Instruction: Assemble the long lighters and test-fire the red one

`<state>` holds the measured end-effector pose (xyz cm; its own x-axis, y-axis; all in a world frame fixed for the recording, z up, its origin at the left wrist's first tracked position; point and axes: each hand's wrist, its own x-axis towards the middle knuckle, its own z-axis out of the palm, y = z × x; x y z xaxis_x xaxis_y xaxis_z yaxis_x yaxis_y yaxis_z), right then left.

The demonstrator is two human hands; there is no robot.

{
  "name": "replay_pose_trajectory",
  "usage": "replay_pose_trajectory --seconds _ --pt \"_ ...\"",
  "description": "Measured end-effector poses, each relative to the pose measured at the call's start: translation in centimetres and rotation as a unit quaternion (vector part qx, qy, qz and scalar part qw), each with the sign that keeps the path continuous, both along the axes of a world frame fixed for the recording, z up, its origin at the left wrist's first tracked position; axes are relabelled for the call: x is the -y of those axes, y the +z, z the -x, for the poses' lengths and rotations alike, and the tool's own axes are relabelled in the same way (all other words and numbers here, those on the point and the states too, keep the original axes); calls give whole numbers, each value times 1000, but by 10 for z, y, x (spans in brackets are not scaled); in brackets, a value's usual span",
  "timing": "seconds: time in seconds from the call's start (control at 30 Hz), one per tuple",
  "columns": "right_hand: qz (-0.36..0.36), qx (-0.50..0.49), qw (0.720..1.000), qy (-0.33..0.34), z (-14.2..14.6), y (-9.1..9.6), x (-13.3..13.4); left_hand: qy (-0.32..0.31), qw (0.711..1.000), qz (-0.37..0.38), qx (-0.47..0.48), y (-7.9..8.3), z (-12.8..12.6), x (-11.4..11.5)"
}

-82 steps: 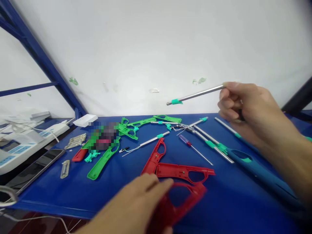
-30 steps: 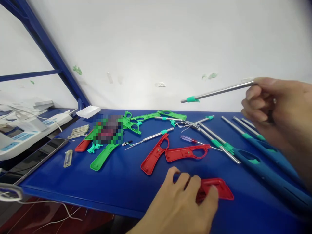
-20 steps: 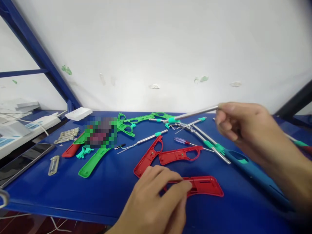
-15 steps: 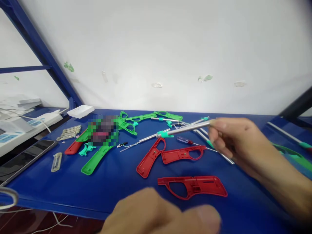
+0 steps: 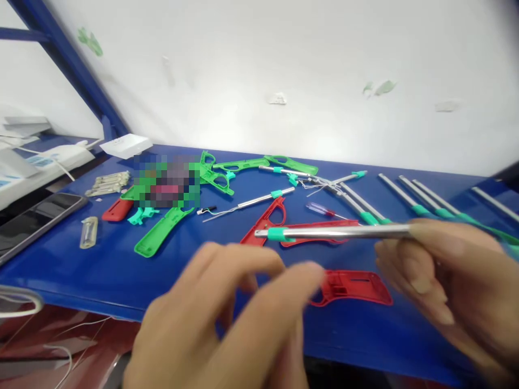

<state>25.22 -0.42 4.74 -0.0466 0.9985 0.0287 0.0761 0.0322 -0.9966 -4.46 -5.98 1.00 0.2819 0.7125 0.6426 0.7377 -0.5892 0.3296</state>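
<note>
My right hand (image 5: 450, 281) pinches one end of a silver metal tube (image 5: 348, 232), which points left across the bench. A teal plastic clip (image 5: 278, 234) sits near the tube's far end. Lower and nearer the camera, my left hand (image 5: 219, 319) holds nothing, thumb and index finger apart and curved just below the clip. A red handle half (image 5: 360, 286) lies under the hands, partly hidden by my left thumb. Behind the tube are two more red handle halves, one leaning left (image 5: 263, 221) and one crosswise (image 5: 316, 240), which the tube partly covers.
Several tubes with teal clips (image 5: 397, 192) lie at the right. A screwdriver (image 5: 320, 209) and a wired tube (image 5: 259, 200) are mid-bench. Green handle halves (image 5: 162, 232), teal pieces (image 5: 141, 215), a phone (image 5: 40, 221) and a power strip (image 5: 60, 162) are at the left.
The view has tilted down. My right hand has brought the tube nearer and lower. My left hand has risen towards the clip, its fingers now parted.
</note>
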Motion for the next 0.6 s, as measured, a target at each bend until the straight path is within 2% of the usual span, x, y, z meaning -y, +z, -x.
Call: replay_pose_trajectory --seconds 0.07,0.13,0.23,0.33,0.43,0.53,0.6 --pt "17 -9 999 40 0 -3 3 -1 999 -40 -6 19 -6 -25" --pt "34 -18 997 71 1 -4 5 -16 997 -56 -42 27 -8 -41" --pt "74 -18 994 80 2 -4 6 -61 997 -40 -32 22 0 -44" --pt "117 28 983 139 2 -3 4 -58 998 -13 -27 13 14 -36" --pt "76 140 971 178 2 -1 2 -40 999 19 -32 8 27 -31" --pt "-7 226 964 141 6 -1 3 -28 998 43 -38 5 35 -30" --pt "-27 252 959 129 9 -1 4 -24 998 45 -43 3 37 -31"
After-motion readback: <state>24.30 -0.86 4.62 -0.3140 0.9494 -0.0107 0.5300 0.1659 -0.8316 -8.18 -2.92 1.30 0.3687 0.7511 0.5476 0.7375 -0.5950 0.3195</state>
